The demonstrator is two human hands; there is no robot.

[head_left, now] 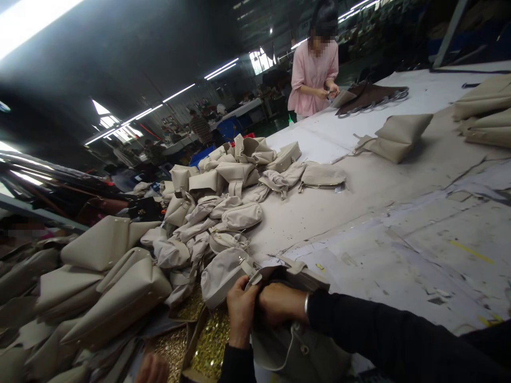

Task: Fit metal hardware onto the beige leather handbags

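A grey-beige handbag (299, 351) with a thin white cord hanging down its side is below my hands at the table edge. My left hand (242, 306) is closed, pinching a short strap (254, 277) with a metal fitting at the bag's upper edge. My right hand (282, 303), with a silver bracelet at the wrist, reaches into the bag's dark opening. Its fingers curl downward; what they grip is hidden. Beside my left hand lies a pale pouch (223, 276). Boxes of small gold-coloured metal pieces (209, 340) stand just left of my left forearm.
Beige bags (115, 287) and pouches (241, 215) are heaped on the left. Another person's hand (153, 368) shows at the bottom left. Across the white-topped table (307, 141), a person in pink (315, 74) handles a piece beside dark brown material (371, 96). More bags (485, 114) lie at right.
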